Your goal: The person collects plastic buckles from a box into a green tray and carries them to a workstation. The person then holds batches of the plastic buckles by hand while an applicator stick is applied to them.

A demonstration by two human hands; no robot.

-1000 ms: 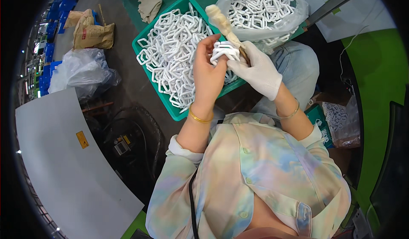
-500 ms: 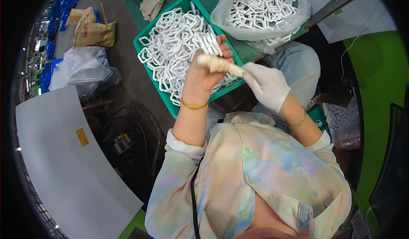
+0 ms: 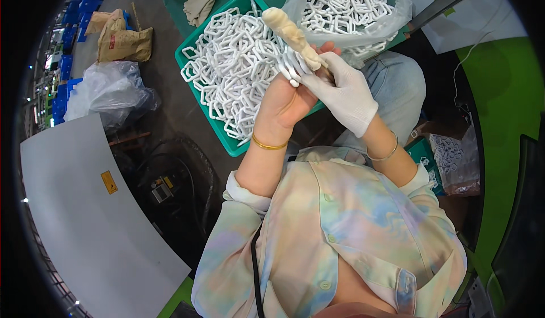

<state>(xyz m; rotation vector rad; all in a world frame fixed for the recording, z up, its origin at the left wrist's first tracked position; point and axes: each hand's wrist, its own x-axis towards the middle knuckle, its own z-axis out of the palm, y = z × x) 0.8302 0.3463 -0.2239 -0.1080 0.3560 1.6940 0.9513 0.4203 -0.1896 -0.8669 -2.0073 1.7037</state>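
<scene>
Head view, read left to right. At far left lie a grey curved panel [image 3: 85,216], a clear plastic bag [image 3: 108,91] and a brown paper sack [image 3: 122,43]. Next comes the green tray [image 3: 218,128], heaped with loose white plastic links [image 3: 238,68]. Over the tray's near right corner the bare left hand [image 3: 286,99] is closed around a small bunch of white links [image 3: 292,68], palm toward the camera. The gloved right hand [image 3: 343,91] grips the lower end of a cloth-wrapped stick [image 3: 292,31], whose tip points up and left across the tray (the gloved fingers are curled, not spread). Behind it sits a clear bag of white links [image 3: 352,9].

Step in hand, as judged: the stick is being worked against or through the held bunch, a cleaning or threading stroke. The next move would call for a steady left grip while the stick is drawn along the links.

Against half a second earlier, the stick has swung from lying nearly level across the left hand to standing steeply upward, and both hands have risen slightly toward the bag.
</scene>
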